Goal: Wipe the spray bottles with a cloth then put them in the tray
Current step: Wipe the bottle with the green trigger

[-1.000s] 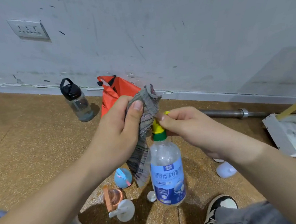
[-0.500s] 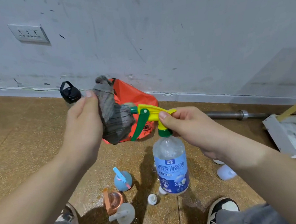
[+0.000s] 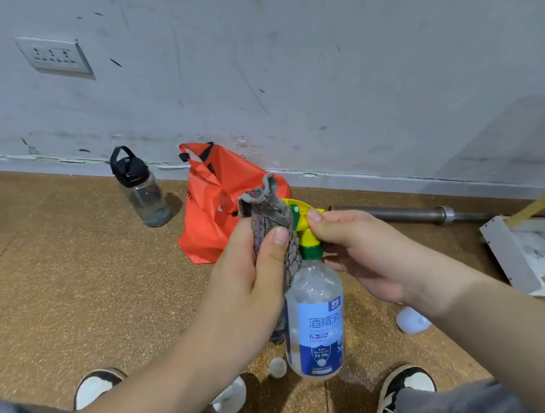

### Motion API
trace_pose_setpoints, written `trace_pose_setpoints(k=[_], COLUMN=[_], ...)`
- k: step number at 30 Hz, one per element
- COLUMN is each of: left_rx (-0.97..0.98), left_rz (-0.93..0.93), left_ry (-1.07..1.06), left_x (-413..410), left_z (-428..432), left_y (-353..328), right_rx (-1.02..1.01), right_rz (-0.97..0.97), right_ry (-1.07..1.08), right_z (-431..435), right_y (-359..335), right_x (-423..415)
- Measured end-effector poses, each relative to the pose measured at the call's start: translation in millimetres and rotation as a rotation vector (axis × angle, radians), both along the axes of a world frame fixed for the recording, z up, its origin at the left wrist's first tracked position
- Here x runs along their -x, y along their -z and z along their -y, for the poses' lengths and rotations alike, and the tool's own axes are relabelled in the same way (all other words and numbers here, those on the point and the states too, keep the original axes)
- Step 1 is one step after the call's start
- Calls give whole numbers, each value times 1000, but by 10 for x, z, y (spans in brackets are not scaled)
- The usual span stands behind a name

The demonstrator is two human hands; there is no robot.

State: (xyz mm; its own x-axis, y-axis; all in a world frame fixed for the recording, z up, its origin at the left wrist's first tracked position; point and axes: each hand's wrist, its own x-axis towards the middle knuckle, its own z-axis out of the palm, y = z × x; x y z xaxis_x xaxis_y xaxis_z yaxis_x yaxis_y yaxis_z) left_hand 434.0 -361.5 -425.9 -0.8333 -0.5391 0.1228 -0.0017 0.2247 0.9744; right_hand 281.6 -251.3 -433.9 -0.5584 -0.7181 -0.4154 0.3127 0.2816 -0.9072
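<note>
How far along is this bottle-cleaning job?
Looks early. No bottle shows in the visible part of the tray. In hand: the right hand holds the spray bottle by its nozzle while the left hand presses the cloth against it. Left: finish wiping, then put it in the tray.

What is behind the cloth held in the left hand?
The yellow spray head of the bottle shows at the right edge of the cloth, pinched by the right hand. The cloth, gripped by the left hand, covers its nozzle and most of its trigger.
</note>
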Motion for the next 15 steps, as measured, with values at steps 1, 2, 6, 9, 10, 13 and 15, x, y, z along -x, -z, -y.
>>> trace_pose_setpoints(k=[1,2,6,9,10,13,15], left_rx=[-2,-5,-177,-454,-438,-295,-189], left_rz=[20,40,119,152,141,50,20], left_ry=[25,36,-70,-129,-109,-27,53], left_x=[-15,-36,-130,-114,-117,-143,-144], left_z=[4,23,71,151,170,147,96], left_y=[-9,14,188,132,93,-25,-33], right_rx=[4,17,106,150,153,145,138], right_rz=[4,8,58,42,35,30,35], right_ry=[-10,-15,83,81,63,51,41], right_z=[-18,-42,-116,-117,-114,-92,-62], right_y=[4,19,23,1,10,39,51], right_x=[20,48,144,164,153,110,60])
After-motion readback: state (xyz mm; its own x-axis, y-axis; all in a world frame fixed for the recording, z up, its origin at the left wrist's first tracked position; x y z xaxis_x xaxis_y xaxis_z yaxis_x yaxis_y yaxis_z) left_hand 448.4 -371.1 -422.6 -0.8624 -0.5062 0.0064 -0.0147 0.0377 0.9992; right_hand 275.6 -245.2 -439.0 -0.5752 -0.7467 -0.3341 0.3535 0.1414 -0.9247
